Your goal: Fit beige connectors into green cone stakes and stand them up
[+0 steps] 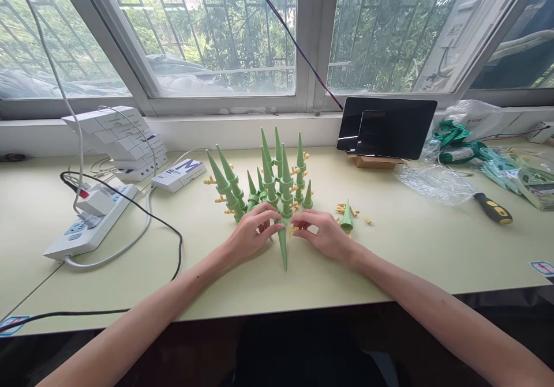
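Head view: cone [283, 250] (green) between the hands [251, 228] [322, 234].

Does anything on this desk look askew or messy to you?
The stack of white boxes on the left looks askew, its layers unevenly staggered. Small yellow pieces lie scattered beside a green cone. No damage shows.

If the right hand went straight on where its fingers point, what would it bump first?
Likely the green spike in the left hand, just past the yellow piece by the right hand; depth is unclear.
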A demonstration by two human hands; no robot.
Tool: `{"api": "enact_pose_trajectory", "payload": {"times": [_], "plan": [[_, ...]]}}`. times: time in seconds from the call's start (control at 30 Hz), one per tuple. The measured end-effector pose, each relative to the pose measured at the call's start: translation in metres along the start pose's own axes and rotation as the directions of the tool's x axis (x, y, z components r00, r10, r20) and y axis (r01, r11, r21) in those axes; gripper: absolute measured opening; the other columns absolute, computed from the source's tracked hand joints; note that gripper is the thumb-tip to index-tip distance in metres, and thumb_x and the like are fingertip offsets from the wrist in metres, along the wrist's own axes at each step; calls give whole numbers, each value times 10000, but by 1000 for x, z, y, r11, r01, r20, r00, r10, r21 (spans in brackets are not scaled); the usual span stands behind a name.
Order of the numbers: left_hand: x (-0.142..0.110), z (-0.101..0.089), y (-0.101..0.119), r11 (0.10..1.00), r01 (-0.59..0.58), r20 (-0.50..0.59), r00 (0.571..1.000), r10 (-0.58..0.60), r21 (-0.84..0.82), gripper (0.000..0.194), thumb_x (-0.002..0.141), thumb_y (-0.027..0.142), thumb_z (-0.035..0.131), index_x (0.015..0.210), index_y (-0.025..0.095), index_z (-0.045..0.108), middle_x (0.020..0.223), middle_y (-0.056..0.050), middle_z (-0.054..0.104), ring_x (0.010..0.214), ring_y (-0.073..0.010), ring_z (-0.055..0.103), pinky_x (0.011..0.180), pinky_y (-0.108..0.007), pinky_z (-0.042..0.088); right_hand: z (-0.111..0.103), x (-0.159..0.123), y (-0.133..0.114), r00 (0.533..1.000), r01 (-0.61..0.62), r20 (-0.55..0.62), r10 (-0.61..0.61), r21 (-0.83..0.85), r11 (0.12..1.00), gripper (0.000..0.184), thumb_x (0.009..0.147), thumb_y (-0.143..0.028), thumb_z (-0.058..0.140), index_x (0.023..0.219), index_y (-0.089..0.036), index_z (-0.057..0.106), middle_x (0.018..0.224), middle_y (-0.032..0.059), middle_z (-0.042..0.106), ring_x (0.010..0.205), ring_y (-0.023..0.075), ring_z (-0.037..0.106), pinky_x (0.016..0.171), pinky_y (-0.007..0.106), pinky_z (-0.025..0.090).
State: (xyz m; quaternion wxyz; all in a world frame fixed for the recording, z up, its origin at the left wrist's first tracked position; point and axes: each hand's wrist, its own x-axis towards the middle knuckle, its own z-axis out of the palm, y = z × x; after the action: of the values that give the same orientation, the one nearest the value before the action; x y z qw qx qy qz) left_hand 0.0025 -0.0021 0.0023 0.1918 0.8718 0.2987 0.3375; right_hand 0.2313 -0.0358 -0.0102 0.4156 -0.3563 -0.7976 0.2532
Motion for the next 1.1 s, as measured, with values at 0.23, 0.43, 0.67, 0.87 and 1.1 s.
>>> {"api": "enact_pose_trajectory", "payload": {"times": [0.23,0.43,0.67,0.87,1.1], "plan": [[-1,3,2,979,114,42,993,-109,-168,181,950,335,531,942,169,605,929,-48,593,567,-80,568,494,-217,536,1,0,0,1000,10,1,-10,18,1000,140,889,-194,640,1026,-208,663,943,42,674,762,153,619,729,305,547],[-1,4,4,922,210,90,977,-191,-324,202,938,351,552,889,162,608,947,-48,558,567,-86,612,475,-225,561,1,0,1,1000,19,-13,-19,17,1000,140,883,-184,648,1022,-202,661,940,38,672,778,152,620,746,304,542],[2,1,8,927,206,106,978,-181,-315,206,867,358,650,886,155,674,955,-61,607,589,-98,608,515,-254,572,2,-1,0,1000,19,-23,-19,18,1000,135,876,-176,659,1009,-199,664,946,35,678,778,151,626,738,295,538],[2,1,7,925,186,112,981,-157,-332,200,892,343,625,902,147,663,891,-53,615,605,-95,596,514,-216,535,2,0,1,1000,14,-28,-14,2,1000,158,875,-170,665,1031,-192,667,915,32,688,792,160,630,720,294,531],[1,2,4,906,217,124,975,-183,-363,166,891,311,636,930,150,654,900,-36,575,633,-86,581,532,-203,523,2,-1,1,1000,-4,-23,4,6,1000,127,899,-195,638,1022,-192,670,898,26,692,778,154,631,722,283,527]]}}
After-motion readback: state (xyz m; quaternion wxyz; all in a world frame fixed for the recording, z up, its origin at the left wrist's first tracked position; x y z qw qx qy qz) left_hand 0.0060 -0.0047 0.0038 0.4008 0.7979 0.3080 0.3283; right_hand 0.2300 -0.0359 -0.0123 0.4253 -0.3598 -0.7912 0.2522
